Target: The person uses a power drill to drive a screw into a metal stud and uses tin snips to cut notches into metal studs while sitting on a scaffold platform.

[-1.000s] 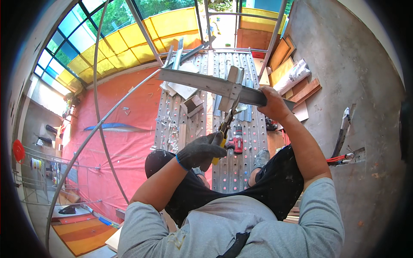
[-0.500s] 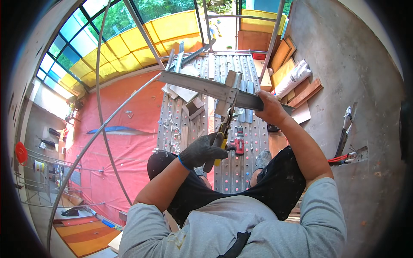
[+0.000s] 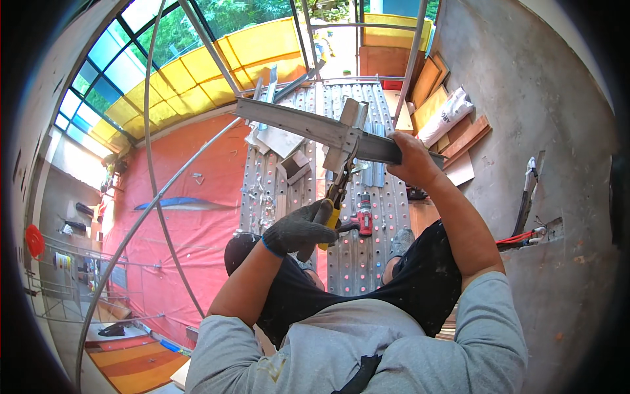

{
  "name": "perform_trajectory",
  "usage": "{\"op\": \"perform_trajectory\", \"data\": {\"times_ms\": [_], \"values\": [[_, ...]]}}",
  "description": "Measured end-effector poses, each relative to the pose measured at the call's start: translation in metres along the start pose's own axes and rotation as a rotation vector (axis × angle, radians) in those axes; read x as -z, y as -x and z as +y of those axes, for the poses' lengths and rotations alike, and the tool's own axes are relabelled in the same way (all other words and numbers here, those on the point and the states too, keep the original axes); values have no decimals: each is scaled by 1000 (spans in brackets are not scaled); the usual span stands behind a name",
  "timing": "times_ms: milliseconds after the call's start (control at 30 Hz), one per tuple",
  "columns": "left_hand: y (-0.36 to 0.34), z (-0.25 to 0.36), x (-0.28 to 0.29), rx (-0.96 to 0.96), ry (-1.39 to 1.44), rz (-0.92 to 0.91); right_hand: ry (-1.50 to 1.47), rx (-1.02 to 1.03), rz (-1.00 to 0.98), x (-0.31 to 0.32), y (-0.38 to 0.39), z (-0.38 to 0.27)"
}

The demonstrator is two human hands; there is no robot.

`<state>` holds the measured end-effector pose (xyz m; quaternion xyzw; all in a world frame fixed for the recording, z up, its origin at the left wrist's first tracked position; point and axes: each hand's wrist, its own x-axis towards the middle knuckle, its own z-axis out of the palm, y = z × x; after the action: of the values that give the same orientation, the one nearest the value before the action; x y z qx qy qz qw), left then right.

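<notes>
My left hand (image 3: 298,230), in a dark grey glove with a blue cuff, is closed on a yellow-handled metal tool (image 3: 335,210), like snips or locking pliers. Its jaws are at the joint between a long steel channel (image 3: 289,123) and a short crosspiece (image 3: 354,115). My bare right hand (image 3: 410,157) grips the right part of the long channel, which I hold raised and slightly tilted above the platform. Below the tool a red and black cordless drill (image 3: 363,223) lies on the perforated metal platform (image 3: 354,266) between my feet.
Loose channels (image 3: 269,98) and offcuts (image 3: 295,164) lie ahead on the platform. Curved grey tubes (image 3: 147,151) cross at left above a red sheet (image 3: 184,262). Boards (image 3: 430,79), a white sack (image 3: 446,115) and a concrete wall (image 3: 525,98) are at right, with red cables (image 3: 515,240) from it.
The channel assembly, my right hand and the tool have shifted slightly left in the picture over the last second, and the channel's left end sits a little higher. Both grips remain.
</notes>
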<state>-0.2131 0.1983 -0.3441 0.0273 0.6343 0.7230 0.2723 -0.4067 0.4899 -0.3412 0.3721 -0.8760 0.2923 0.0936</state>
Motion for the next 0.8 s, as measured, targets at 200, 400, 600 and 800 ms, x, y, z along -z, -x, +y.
{"op": "perform_trajectory", "data": {"times_ms": [200, 400, 600, 800], "values": [[1, 6, -5, 40, -25, 28, -5, -3, -8, 0, 0, -1], [0, 10, -10, 98, -67, 83, 2, 37, -9, 1, -1, 1], [0, 4, -14, 20, -137, 120, 8, 21, -11, -2, -2, 0], [-2, 7, -29, 18, -83, 195, -18, 0, -9, -9, -1, 6]]}}
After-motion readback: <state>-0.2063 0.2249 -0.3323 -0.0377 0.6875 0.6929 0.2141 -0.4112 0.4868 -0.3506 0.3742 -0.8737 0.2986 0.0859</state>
